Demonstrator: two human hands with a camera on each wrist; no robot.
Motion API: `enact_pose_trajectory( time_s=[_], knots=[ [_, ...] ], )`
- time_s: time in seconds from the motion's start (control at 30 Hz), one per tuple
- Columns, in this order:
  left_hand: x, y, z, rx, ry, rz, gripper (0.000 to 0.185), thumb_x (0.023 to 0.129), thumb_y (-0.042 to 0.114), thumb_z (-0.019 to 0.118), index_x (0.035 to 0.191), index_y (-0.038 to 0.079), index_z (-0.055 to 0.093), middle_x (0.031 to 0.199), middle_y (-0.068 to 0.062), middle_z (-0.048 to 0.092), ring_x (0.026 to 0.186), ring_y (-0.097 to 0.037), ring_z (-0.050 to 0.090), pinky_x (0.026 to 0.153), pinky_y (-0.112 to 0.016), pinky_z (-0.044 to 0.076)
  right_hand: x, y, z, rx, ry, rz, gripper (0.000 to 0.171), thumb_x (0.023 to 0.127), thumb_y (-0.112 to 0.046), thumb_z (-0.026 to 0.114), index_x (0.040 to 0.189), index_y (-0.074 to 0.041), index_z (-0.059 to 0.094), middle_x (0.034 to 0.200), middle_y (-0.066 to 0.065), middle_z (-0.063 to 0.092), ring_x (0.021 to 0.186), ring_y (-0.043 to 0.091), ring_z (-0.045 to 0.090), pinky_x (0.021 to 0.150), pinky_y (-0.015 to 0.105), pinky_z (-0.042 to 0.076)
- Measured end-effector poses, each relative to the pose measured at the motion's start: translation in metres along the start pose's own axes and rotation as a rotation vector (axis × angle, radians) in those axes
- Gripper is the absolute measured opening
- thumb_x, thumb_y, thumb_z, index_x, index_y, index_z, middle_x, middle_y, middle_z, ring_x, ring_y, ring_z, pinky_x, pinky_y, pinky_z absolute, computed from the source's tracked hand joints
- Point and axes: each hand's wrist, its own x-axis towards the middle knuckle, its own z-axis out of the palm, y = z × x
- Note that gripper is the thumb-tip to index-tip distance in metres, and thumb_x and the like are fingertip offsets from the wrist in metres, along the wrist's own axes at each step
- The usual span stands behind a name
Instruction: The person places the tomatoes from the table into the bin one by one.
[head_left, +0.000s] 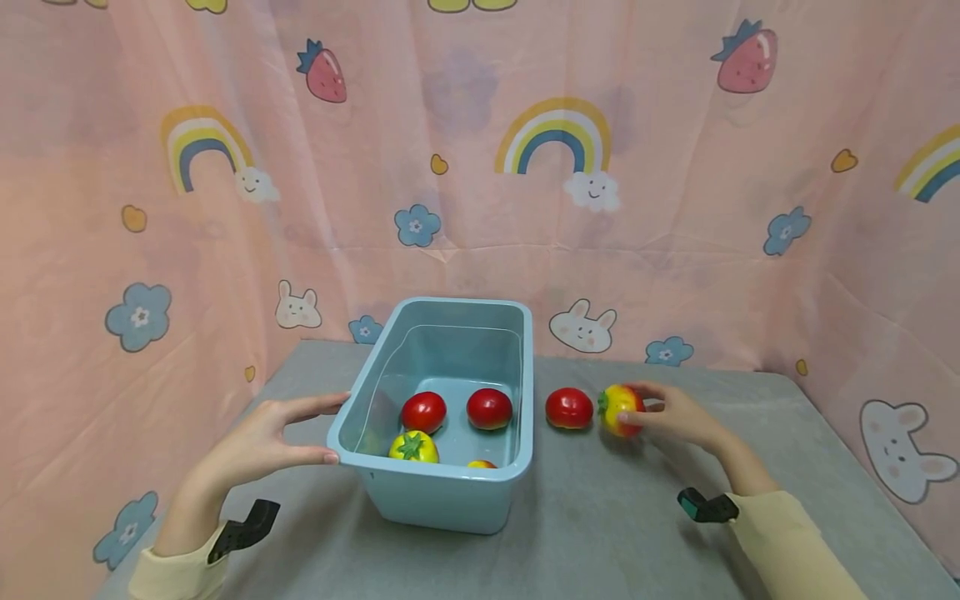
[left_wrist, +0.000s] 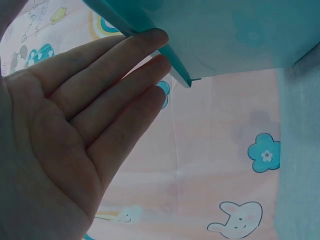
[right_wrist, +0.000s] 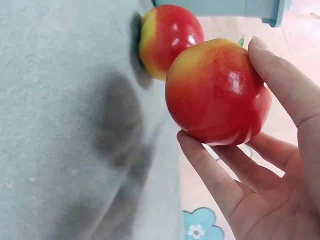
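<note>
On the grey surface point(head_left: 600, 517) right of the blue bin point(head_left: 442, 492), I see the red-yellow tomato point(head_left: 619, 409) grasped by my right hand's point(head_left: 678, 417) fingers point(right_wrist: 220, 185); a red tomato point(head_left: 568, 408) lies just beside it, between it and the bin. Four tomatoes already sit inside, so I judge two remain. My left hand point(head_left: 258, 442) rests with straight fingers against the bin's rim.

There are no words, numbers or brand names to read anywhere. The pink curtain point(head_left: 480, 208) has only drawings on it, and the blue tub point(head_left: 450, 492) has no label.
</note>
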Motion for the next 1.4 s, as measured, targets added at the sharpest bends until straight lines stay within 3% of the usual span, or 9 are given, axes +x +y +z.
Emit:
enact_pose_trajectory(
  time_s=[0.57,0.83,1.03,1.4],
  knots=[
    [0.000,-0.001,0.001,0.016,0.007,-0.016,0.065,0.075,0.042,0.078,0.133,0.020,0.057,0.124,0.007,0.064,0.115,-0.018,0.060,0.087,-0.040,0.052,-0.011,-0.030,-0.015,-0.004,0.024,-0.116,0.066,0.085,-0.036,0.069,0.137,-0.004,0.045,0.130,0.023,0.052,0.108,0.037,0.059,0.081,0.040,0.055],
    [0.001,-0.001,0.001,0.005,0.001,-0.008,0.065,0.076,0.040,0.078,0.133,0.018,0.056,0.124,0.002,0.064,0.114,-0.023,0.060,0.086,-0.046,0.052,-0.012,-0.041,-0.020,-0.001,0.020,-0.124,0.067,0.085,-0.036,0.070,0.139,-0.007,0.043,0.129,0.021,0.053,0.109,0.036,0.059,0.078,0.039,0.056],
    [0.001,-0.001,0.001,0.005,0.005,-0.022,0.066,0.074,0.041,0.079,0.133,0.020,0.057,0.124,0.007,0.064,0.115,-0.018,0.060,0.086,-0.043,0.053,-0.014,-0.051,-0.024,-0.013,0.020,-0.158,0.064,0.085,-0.034,0.070,0.138,-0.008,0.045,0.128,0.019,0.054,0.109,0.036,0.058,0.078,0.040,0.056],
    [0.002,0.001,-0.001,0.022,-0.006,0.004,0.065,0.076,0.041,0.078,0.133,0.020,0.056,0.124,0.003,0.064,0.114,-0.020,0.060,0.087,-0.039,0.051,-0.012,-0.070,-0.033,-0.079,0.030,-0.174,0.066,0.084,-0.038,0.070,0.137,-0.007,0.047,0.127,0.019,0.055,0.109,0.039,0.059,0.076,0.040,0.056]
  ],
)
